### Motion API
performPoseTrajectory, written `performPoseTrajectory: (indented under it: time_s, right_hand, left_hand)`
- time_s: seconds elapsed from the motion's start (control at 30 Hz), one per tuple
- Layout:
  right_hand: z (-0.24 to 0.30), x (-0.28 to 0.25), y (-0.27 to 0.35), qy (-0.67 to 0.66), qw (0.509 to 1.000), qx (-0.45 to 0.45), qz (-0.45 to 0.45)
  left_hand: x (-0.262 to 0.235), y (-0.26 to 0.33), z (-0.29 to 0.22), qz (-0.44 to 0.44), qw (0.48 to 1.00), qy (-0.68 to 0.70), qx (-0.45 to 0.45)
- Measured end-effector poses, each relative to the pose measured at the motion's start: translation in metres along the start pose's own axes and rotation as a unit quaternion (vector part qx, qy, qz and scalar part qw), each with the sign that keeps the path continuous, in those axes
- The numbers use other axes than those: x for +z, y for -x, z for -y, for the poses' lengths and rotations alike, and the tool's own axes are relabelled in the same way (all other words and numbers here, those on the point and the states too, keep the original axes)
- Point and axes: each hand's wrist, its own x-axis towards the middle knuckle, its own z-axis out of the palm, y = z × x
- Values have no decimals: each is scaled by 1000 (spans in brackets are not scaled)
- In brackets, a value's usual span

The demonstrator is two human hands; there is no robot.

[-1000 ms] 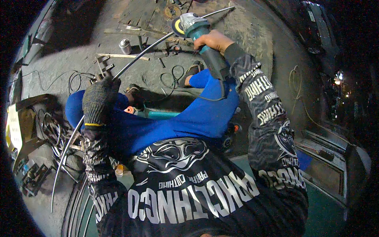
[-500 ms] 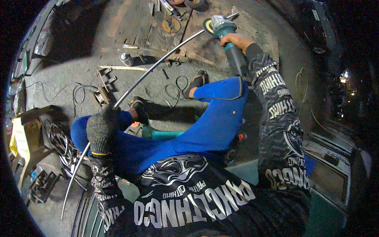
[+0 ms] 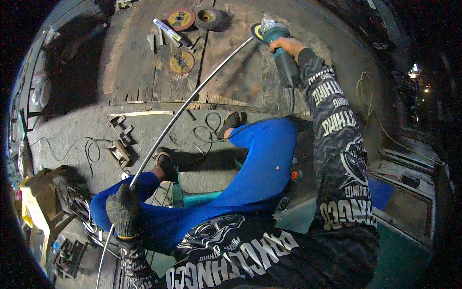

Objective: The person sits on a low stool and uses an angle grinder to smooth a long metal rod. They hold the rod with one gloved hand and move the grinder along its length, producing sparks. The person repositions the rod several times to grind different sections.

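Note:
My left hand [image 3: 122,211], in a dark knitted work glove, is closed around a long thin metal rod [image 3: 188,102] beside my left knee. The rod slants up and right, and its lower part runs back past my wrist. My bare right hand [image 3: 288,45] grips a teal and dark angle grinder [image 3: 287,71] at arm's length. Its yellow-centred disc [image 3: 257,32] is at the rod's far end; whether they touch I cannot tell. The grinder's cord hangs down toward my right knee.
Worn wooden boards [image 3: 231,86] lie ahead, bearing grinding discs [image 3: 181,62], a cup-shaped wheel [image 3: 207,17] and a white-and-blue marker-like tube [image 3: 167,30]. Metal brackets [image 3: 119,129] and loose cable [image 3: 207,127] are on the floor. A yellow plastic chair [image 3: 45,202] stands left.
My view has tilted up, bringing in more of the boards. The rod stuck out beyond the grinder before; now its far end stops at the disc. Both hands keep their grips.

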Motion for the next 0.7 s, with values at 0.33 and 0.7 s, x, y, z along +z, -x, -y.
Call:
performPoseTrajectory:
  time_s: [0.33,0.7]
  right_hand:
    - [-25,-57,-53,14,1000,-1,-9]
    - [-22,-64,-67,-63,996,9,-64]
  left_hand:
    - [12,-5,13,76,995,18,-63]
    - [4,-8,2,30,998,16,-46]
